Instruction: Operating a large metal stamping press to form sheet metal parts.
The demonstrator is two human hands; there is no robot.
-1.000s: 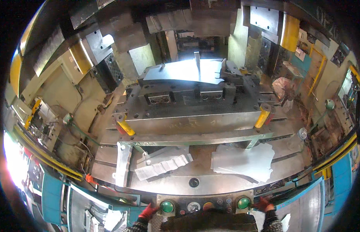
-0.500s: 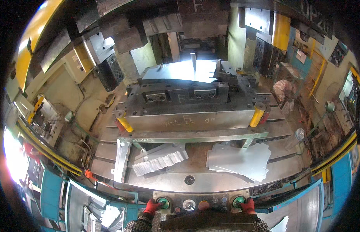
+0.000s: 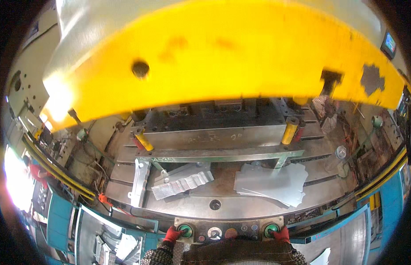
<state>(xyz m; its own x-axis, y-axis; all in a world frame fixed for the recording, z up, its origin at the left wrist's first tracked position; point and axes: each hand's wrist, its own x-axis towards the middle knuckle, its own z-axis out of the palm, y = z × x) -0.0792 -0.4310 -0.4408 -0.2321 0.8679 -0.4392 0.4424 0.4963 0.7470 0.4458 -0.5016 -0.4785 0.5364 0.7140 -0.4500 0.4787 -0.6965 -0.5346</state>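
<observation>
Left hand: A red-gloved left hand [image 3: 172, 235] was at the near edge, its thumb reaching onto the left green button [image 3: 186, 230]; how the other fingers were curled could not be told.
Right hand: The gloved right hand [image 3: 282, 235] mirrored it, thumb on the right green button [image 3: 271, 230]. The hands were well apart, one at each end of the control panel [image 3: 200, 225], holding no loose part, and had stayed there since a moment earlier.
Side bins: Near left, a blue-rimmed bin [image 3: 88, 213] held formed metal pieces; near right, a second bin [image 3: 346, 234] held a pale sheet [image 3: 321, 257].
Press bed: Beyond the panel, a narrow formed part [image 3: 138, 183] and a rippled part [image 3: 182, 185] lay on the left, and a stack of flat sheets [image 3: 271, 183] on the right.
Lower die: Farther off stood a dark, heavy die block [image 3: 214, 138], a yellow post [image 3: 143, 140] at its near left corner and another [image 3: 290, 132] at its near right.
Yellow slide: Farthest and highest, a broad yellow press slide [image 3: 223, 62] had just come down across the view.
Workpiece: The bright sheet seen on the die a moment earlier was now hidden behind the slide; its shape and seating could not be judged, while both hands were clear of the die.
</observation>
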